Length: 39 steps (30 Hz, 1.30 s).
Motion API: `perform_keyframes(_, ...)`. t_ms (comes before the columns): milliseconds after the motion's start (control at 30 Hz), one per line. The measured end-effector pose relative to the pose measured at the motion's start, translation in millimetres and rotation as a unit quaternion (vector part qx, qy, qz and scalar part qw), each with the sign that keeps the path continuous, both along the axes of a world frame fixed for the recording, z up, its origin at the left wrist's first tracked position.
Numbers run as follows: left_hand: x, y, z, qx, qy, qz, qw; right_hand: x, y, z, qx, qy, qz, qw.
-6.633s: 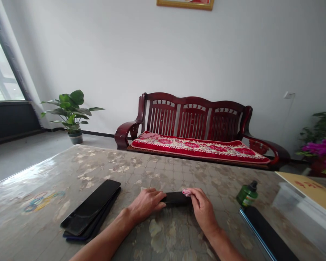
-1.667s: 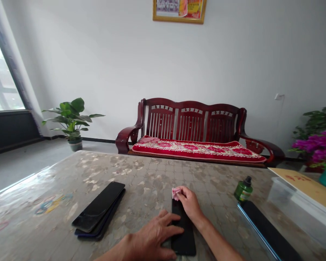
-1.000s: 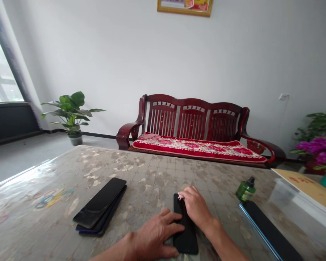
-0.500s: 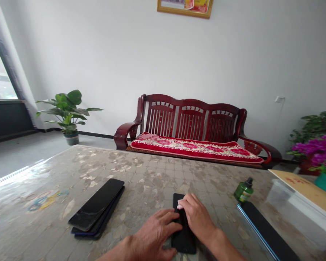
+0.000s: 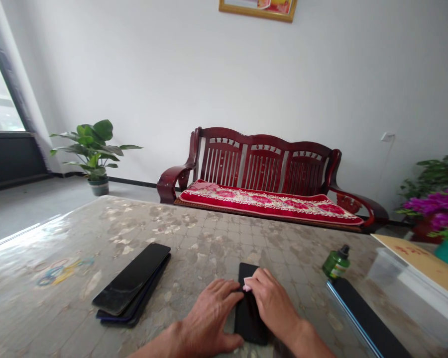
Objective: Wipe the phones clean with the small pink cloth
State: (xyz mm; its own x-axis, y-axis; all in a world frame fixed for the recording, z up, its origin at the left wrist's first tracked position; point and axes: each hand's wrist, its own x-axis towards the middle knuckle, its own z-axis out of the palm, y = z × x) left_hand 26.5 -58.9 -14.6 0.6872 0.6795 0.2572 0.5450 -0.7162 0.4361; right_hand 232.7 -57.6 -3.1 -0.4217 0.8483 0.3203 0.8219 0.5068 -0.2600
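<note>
Phone [image 5: 249, 320], a slim black oblong with rounded corners and a glossy face, lies flat between the two hands on a table covering [image 5: 205, 238] of shiny grey-brown floral sheet. The bare left hand [image 5: 213, 318] rests spread along its left side, fingertips at the edge and thumb held apart, not closed around it. The bare right hand [image 5: 274, 301] pinches a small pale-pink cloth [image 5: 248, 284] over the upper part of the face; how firmly it presses is hard to tell, since the fingers hide most of it. The phone should be light and stiff, its face slippery and probably fragile; the long side edges look the surest hold. The cloth looks soft and should need only a fingertip pinch.

Farther right lies a dark flat slab with a shiny blue edge [image 5: 362, 313]; to the left, a fanned stack of smooth black phones [image 5: 134, 283]. Beyond are thin looped coloured bands [image 5: 61, 273], a clear plastic box [image 5: 406, 293] and a translucent green bottle with a black top [image 5: 335, 264]. Past the table, a polished dark-red wooden bench [image 5: 265, 166] with slatted back carries a red floral cover [image 5: 272, 200].
</note>
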Motion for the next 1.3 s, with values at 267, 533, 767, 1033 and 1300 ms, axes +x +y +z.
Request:
perform_keyframes(267, -1.1, 0.7, -1.0, -0.010, 0.031, 0.009, 0.999, -1.4, 27.4, -5.6, 0.021, 0.016, -0.045, 0.999)
perform_keyframes(533, -2.0, 1.3, -10.2, -0.015, 0.039, 0.029, 0.999, -4.4, -5.1, -0.4, 0.002, -0.007, 0.027, 1.000)
perform_keyframes(767, -3.8, 2.2, -9.8, -0.016, 0.043, 0.019, 0.999, -4.9, 36.4, -6.8, 0.039, 0.001, -0.046, 0.998)
perform_keyframes(1033, -2.5, 1.4, -9.9, -0.010, 0.040, 0.022, 0.999, -8.7, 2.7, -2.0, 0.013, -0.009, 0.018, 1.000)
perform_keyframes(1300, -2.7, 2.0, -6.9, -0.014, 0.076, 0.014, 0.997, -12.1, 34.3, 0.5, 0.025, -0.027, -0.056, 0.998)
